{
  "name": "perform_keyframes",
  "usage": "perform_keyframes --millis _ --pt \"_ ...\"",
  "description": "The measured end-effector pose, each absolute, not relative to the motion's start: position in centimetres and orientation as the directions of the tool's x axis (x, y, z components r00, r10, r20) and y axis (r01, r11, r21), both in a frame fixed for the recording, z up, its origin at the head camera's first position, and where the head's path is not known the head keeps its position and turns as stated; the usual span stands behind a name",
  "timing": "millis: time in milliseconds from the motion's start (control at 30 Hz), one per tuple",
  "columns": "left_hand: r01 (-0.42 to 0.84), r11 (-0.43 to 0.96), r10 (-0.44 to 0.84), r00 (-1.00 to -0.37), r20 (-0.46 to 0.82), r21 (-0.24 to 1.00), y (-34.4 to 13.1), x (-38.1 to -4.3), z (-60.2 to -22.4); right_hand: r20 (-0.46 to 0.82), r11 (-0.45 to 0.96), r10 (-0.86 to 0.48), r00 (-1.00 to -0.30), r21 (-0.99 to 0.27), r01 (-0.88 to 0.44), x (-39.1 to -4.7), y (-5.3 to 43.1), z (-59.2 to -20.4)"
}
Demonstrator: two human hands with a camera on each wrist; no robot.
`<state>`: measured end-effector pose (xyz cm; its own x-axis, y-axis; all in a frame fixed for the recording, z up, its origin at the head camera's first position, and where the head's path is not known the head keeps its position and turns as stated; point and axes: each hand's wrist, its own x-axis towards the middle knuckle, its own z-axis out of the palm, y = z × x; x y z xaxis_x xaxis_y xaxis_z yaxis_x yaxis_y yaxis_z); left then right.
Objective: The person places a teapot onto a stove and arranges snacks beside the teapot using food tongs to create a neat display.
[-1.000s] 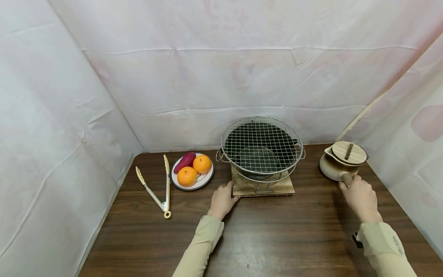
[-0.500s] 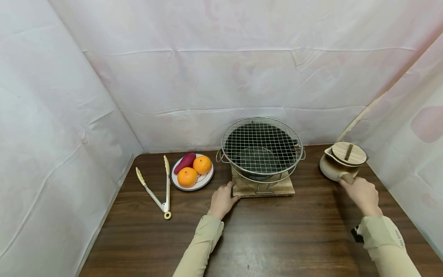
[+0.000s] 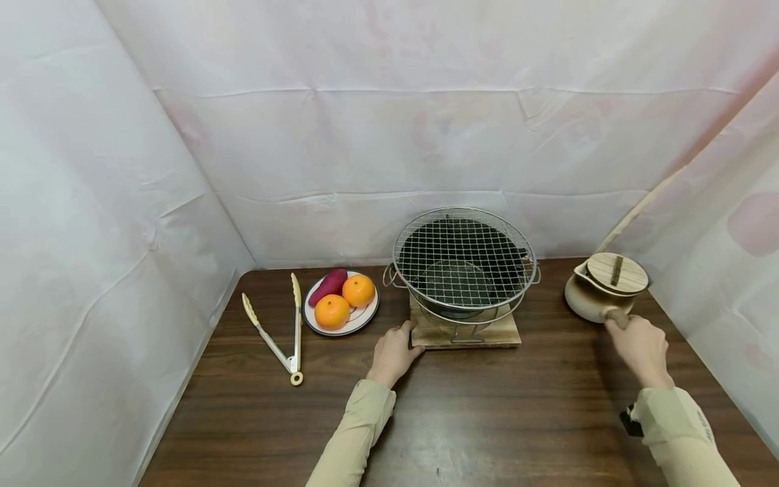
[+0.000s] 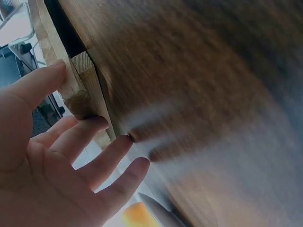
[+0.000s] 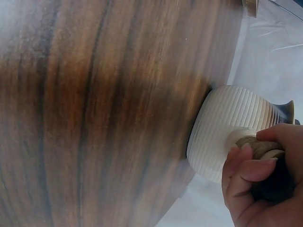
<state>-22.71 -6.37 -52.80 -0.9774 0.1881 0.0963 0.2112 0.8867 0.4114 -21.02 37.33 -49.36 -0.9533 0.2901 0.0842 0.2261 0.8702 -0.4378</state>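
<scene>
In the head view my left hand (image 3: 391, 355) is at the near left corner of a square wooden board (image 3: 496, 333). My thumb presses the front edge and my forefinger lies along the left side, while the other fingertips rest on the table. On that board stands a black charcoal grill in a wire stand, topped by a round wire rack (image 3: 465, 260). Far to the right, my right hand (image 3: 640, 348) grips the handle (image 5: 255, 145) of a cream-and-brown lidded pot (image 5: 222, 127), fingers curled round it. The pot's wooden lid (image 3: 616, 272) is on.
Left of the grill, a plate (image 3: 360, 318) holds two oranges (image 3: 332, 312) and a purple sweet potato (image 3: 328, 287). Beside it, spread tongs (image 3: 296, 338) lie on the brown table (image 3: 475, 419). Hanging white sheets (image 3: 365, 149) enclose the back and both sides.
My right hand has shifted slightly on the pot's handle. The left hand stays at the board's corner, and the head view has drifted a little.
</scene>
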Motion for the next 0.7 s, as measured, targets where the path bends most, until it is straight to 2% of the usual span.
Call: perform_keyframes --millis 467,700 --pt "0.202 0.897 0.187 -0.979 0.077 0.393 -6.4 -22.7 -53.0 0.129 0.874 0.292 -0.948 -0.438 0.21 -20.8 37.5 -48.9" --pt "0.204 0.895 0.186 -0.979 0.083 0.397 -6.4 -22.8 -53.2 0.205 0.877 0.289 -0.935 -0.447 0.174 -21.0 37.2 -47.6"
